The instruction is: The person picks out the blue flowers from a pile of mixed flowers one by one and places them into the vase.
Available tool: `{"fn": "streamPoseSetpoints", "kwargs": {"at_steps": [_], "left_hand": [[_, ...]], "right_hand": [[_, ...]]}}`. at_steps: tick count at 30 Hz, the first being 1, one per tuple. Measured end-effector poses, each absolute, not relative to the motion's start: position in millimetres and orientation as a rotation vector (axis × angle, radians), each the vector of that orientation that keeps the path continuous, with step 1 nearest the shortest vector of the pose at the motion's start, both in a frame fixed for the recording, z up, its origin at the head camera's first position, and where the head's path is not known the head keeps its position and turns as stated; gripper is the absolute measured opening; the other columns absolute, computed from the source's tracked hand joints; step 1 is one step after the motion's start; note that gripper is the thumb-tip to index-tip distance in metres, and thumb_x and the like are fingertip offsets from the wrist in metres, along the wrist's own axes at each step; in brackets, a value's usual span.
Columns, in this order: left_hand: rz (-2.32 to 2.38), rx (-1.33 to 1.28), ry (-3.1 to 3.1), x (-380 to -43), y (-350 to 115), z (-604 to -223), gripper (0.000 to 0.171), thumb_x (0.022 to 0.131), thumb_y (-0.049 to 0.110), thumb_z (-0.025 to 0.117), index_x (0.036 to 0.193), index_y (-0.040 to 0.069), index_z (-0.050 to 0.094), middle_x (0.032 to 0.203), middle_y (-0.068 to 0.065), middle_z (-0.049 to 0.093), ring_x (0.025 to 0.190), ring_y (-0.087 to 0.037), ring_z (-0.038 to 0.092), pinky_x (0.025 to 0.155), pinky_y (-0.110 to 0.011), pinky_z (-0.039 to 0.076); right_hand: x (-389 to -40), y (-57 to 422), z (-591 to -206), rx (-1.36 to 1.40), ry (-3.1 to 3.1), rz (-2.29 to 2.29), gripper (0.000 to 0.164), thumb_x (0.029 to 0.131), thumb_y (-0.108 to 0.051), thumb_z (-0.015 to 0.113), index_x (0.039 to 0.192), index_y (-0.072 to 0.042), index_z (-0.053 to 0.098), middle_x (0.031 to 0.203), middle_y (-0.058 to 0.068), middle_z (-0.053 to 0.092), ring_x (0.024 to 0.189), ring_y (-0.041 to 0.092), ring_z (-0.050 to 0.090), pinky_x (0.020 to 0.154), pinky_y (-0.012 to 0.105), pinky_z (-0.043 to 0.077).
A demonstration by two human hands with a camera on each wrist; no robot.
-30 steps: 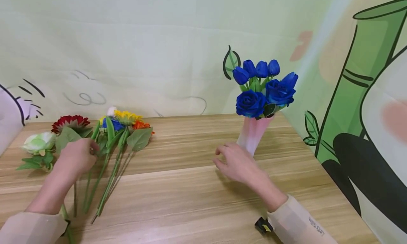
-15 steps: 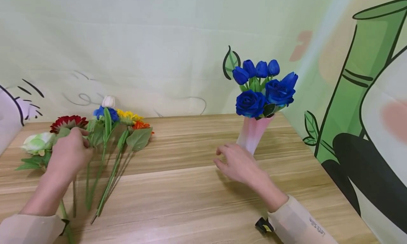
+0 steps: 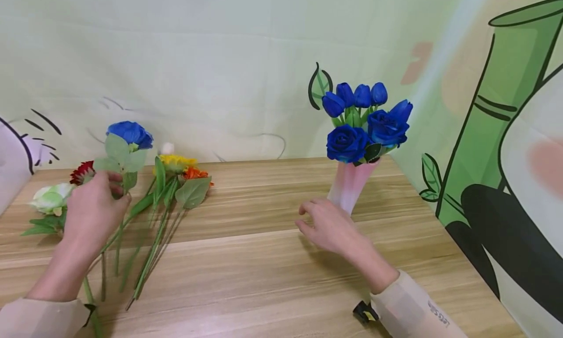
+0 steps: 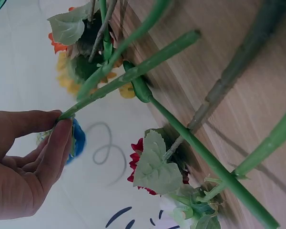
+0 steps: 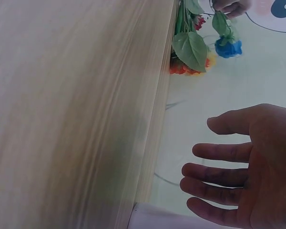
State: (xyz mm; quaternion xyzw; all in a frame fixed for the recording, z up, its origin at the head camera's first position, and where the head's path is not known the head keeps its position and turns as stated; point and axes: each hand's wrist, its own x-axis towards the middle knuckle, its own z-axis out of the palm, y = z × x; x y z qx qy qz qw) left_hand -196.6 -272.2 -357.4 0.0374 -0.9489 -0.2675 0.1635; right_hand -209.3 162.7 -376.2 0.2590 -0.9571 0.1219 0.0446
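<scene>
My left hand [image 3: 94, 208] pinches the green stem [image 4: 119, 81] of a blue rose [image 3: 130, 134] between thumb and fingers, with the bloom raised above the other flowers. Pale green leaves [image 3: 118, 149] hang under the bloom. Beside the pink and white vase [image 3: 353, 181], my right hand [image 3: 327, 225] lies low with relaxed fingers and holds nothing. In the right wrist view, its fingers [image 5: 217, 174] are spread apart. Several blue tulips [image 3: 362, 96] and blue roses [image 3: 346, 143] stand in the vase.
Flowers lie at the left of the wooden table [image 3: 246, 279]: a pale green and white one [image 3: 52, 198], a dark red one [image 3: 82, 172], a yellow one [image 3: 176, 163] and an orange one [image 3: 195, 173]. A patterned cloth [image 3: 228, 83] hangs behind.
My left hand has picked out the blue rose and lifted it up and leftward from the pile. A white-tipped flower rose briefly and dropped back. My right hand and the vase stay put.
</scene>
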Motion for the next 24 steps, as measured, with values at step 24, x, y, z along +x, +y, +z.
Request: {"fn": "streamPoseSetpoints", "kwargs": {"at_steps": [24], "left_hand": [[-0.849,-0.048,-2.660,-188.9,-230.6,-341.1,0.025,0.093,0.007,0.067,0.114,-0.006,0.063,0.097,-0.019,0.070,0.063,-0.022,0.061,0.050,-0.032,0.042]], "right_hand": [[-207.2,159.2,-372.0,0.809,-2.935,0.398,0.026,0.098,-0.026,0.070,0.111,-0.003,0.071,0.108,0.011,0.071,0.101,0.027,0.067,0.086,0.041,0.055]]}}
